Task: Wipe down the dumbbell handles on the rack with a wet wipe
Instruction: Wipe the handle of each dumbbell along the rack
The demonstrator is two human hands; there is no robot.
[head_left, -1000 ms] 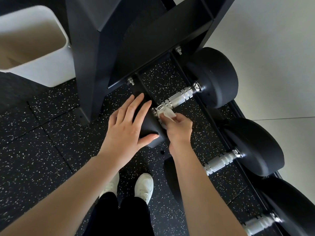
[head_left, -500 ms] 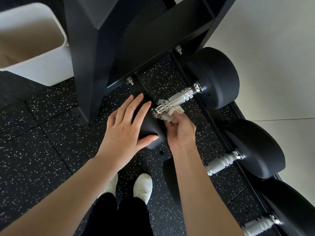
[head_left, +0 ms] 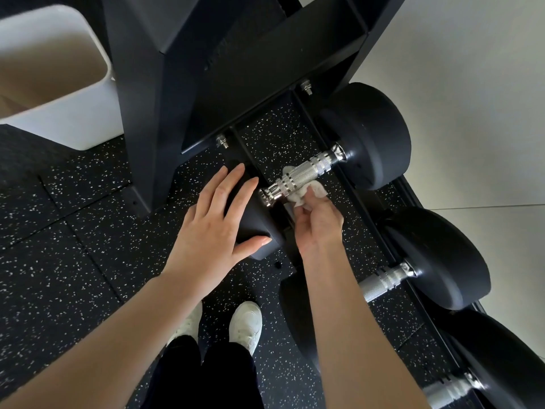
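Two hands at work: left hand flat, steadying the dumbbell's near head; right hand pinches the limp wet wipe under the rigid, knurled handle, likely too heavy to shift.

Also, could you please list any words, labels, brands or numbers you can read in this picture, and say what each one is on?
None can be read.
Faint embossed marks on the black rack upright are too dim to make out.
The dumbbell heads, the knurled handle, the wet wipe and the white bin show no text.
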